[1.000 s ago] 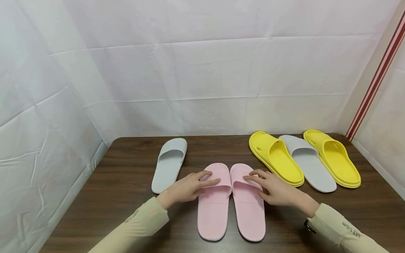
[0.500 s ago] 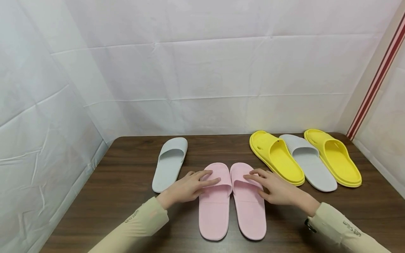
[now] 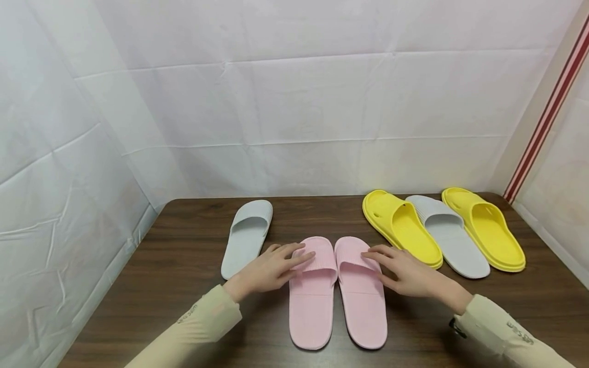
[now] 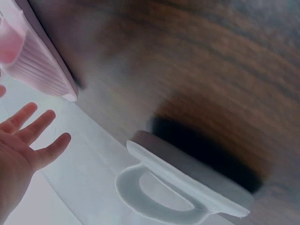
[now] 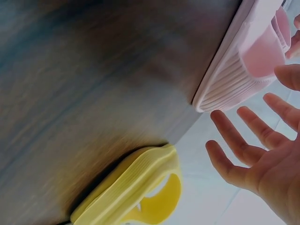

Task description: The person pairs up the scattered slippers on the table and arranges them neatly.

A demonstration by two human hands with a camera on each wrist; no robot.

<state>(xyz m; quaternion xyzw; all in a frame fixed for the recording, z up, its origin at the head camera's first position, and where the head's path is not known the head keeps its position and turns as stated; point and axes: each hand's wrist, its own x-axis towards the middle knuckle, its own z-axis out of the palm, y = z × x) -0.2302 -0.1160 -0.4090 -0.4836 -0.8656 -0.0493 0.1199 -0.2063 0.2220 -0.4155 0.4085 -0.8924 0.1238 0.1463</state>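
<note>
Hiding parts of pink slippers [image 3: 311, 301], left hand [image 3: 271, 270] and right hand [image 3: 406, 272] splay loosely

"What are the pink slippers [image 3: 311, 312] made of?"
"Plastic or foam, by the look: matt, with ribbed straps and smooth footbeds."
"And the yellow slippers [image 3: 416, 240], at two o'clock from them?"
"Plastic-looking too, but smooth across the straps."
"The grey slipper [image 3: 244, 248] at ten o'clock?"
"Matt, finely ribbed over its strap, smooth below."
"The tabletop [image 3: 175, 271]?"
"Dark wood grain, smooth, faintly shiny near six o'clock."
"Twelve o'clock?"
"White cloth [image 3: 303, 102], matt and creased."
"Sleeves [image 3: 209, 317]?"
"Matt cloth, softly wrinkled."
</note>
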